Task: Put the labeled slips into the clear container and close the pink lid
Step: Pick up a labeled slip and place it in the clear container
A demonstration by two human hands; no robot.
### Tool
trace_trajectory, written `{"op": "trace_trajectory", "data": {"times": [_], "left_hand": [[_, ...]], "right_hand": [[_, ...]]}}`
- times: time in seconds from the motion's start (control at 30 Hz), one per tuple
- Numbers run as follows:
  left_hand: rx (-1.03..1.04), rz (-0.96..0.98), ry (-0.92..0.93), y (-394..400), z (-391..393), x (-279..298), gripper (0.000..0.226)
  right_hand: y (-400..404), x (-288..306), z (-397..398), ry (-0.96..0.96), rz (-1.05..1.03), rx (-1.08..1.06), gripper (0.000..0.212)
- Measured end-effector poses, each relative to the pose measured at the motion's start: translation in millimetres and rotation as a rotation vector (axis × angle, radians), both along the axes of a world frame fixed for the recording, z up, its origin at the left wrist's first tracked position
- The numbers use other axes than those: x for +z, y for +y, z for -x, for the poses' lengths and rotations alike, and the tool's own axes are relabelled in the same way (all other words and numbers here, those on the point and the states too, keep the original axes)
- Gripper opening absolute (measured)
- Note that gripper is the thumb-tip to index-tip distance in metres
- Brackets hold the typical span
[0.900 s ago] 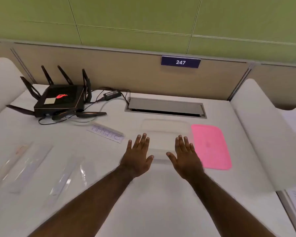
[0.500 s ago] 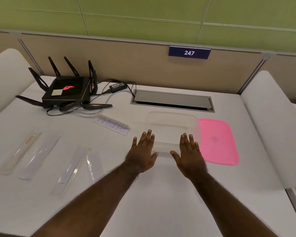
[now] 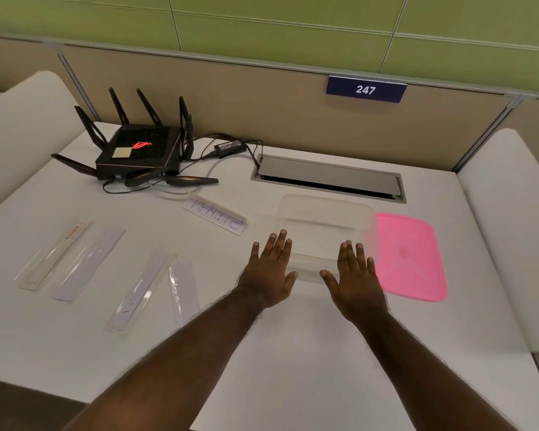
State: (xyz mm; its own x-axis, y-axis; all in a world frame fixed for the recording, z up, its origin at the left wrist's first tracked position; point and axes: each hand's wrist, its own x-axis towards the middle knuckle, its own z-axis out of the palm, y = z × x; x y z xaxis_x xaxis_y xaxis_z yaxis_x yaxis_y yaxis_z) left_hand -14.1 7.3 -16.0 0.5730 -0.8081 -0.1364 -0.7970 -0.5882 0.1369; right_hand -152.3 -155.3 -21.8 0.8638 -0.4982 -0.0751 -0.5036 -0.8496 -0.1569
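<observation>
The clear container [image 3: 325, 231] sat open on the white table [image 3: 293, 353], and everything here is told from where it stood. The left hand [image 3: 269, 272] was flat and spread out, palm down, at the near left corner of the container, with its fingertips beside the container's left wall. The right hand [image 3: 353, 276] was flat and spread out too, palm down, at the near right corner of the container. Neither hand held anything. I could not tell if the hands touched the container or just floated over it. The pink lid [image 3: 409, 256] lay flat on the table, just beside the container on its right side. One labeled slip with blue writing [image 3: 217, 214] lay to the left of the container, near its far corner. Four more slips lay well apart from the container, far off to its left: two long ones [image 3: 72, 256] side by side, and two closer ones [image 3: 156, 284] that met at their far ends. A black router [image 3: 139, 152] with many antennas stood far to the left of the container and behind it. A grey cable hatch [image 3: 329, 177] was set in the table right behind the container. A blue sign with 247 [image 3: 365, 89] hung on the wall behind the container.
</observation>
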Motion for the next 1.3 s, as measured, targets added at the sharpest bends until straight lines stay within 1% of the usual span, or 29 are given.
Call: {"op": "trace_trajectory", "data": {"times": [0.13,0.27,0.4,0.53,0.7,0.8,0.9,0.97,1.0,1.07,1.13,1.2,1.3], "left_hand": [[0.012,0.029,0.025,3,0,2,0.074],[0.048,0.071,0.027,14,-13,10,0.073],[0.162,0.130,0.053,43,-36,16,0.072],[0.313,0.124,0.077,91,-61,10,0.071],[0.548,0.112,0.124,156,-70,-3,0.071],[0.718,0.220,0.186,183,-58,-8,0.065],[0.809,0.321,0.232,196,-42,-8,0.048],[0.834,0.341,0.315,200,-34,-11,0.038],[0.864,0.355,0.398,199,-32,-13,0.037],[0.968,0.416,0.665,196,-31,-12,0.038],[1.033,0.478,0.884,190,-27,-10,0.034],[0.990,0.470,0.935,185,-22,-4,0.028],[0.957,0.519,0.939,182,-20,-2,0.029]], "right_hand": [[1,8,-5,-0.005,0.038,0.037,0.087],[21,21,-23,-0.054,0.033,0.107,0.083],[64,28,-52,-0.096,-0.010,0.220,0.077],[118,25,-84,-0.117,-0.083,0.344,0.075],[176,8,-114,-0.027,-0.215,0.481,0.073],[202,-4,-124,0.062,-0.295,0.563,0.065],[216,-11,-130,0.133,-0.351,0.599,0.061],[221,-11,-131,0.182,-0.379,0.586,0.066],[223,-10,-132,0.202,-0.397,0.571,0.068],[225,-9,-133,0.230,-0.430,0.545,0.072],[226,-12,-135,0.240,-0.436,0.543,0.072],[226,-16,-136,0.244,-0.434,0.541,0.072],[225,-20,-137,0.257,-0.439,0.553,0.073]]}}
